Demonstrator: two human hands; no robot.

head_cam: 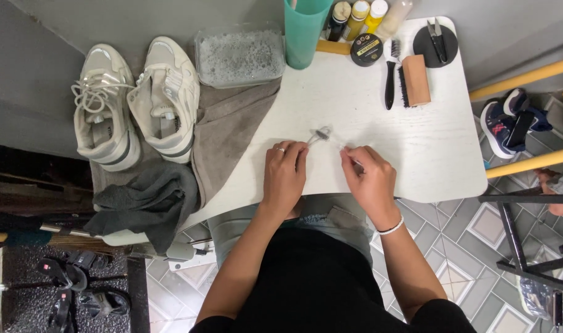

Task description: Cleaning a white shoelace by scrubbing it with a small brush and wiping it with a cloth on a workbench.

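White tabletop (380, 142): left hand (284, 176) and right hand (369, 180) both pinch a small clear plastic piece (323, 134). Loose pinch risks dropping it floorward.

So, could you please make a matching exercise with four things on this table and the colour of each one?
Things:
1. cup
2. sneakers
3. round tin
4. brush block

Colours:
A. black
B. brown
C. green
D. cream white

Pairs: 1-C, 2-D, 3-A, 4-B
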